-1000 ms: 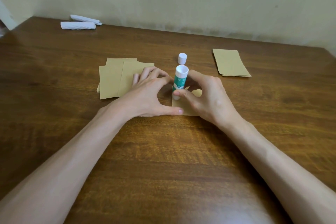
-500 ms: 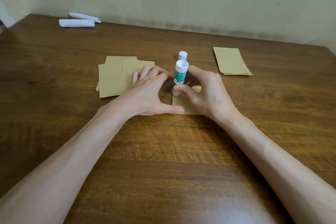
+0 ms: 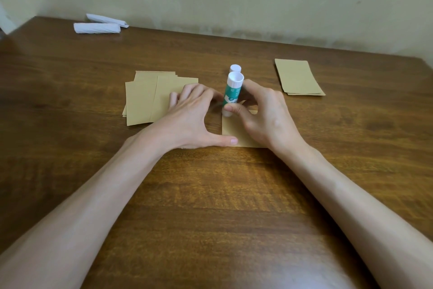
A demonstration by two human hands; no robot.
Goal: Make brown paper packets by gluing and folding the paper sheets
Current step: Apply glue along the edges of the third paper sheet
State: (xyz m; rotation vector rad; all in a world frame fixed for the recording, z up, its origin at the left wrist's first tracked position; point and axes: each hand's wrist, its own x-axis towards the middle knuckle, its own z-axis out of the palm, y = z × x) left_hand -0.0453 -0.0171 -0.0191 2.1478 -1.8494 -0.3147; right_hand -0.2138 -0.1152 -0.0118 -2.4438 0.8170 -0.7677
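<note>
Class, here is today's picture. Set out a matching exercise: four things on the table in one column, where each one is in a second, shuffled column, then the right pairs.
Things
1. glue stick
2. white cap
3. white paper rolls
4. small brown pile

Places
A. far left corner of the table
B. pinched in the right hand
C. far right, lying alone
D. standing just behind the glue stick

Pairs: 1-B, 2-D, 3-A, 4-C

Two hands (image 3: pixel 187 120) (image 3: pixel 267 117), one glue stick (image 3: pixel 232 94), two rolls (image 3: pixel 96 28) (image 3: pixel 106 19)
</note>
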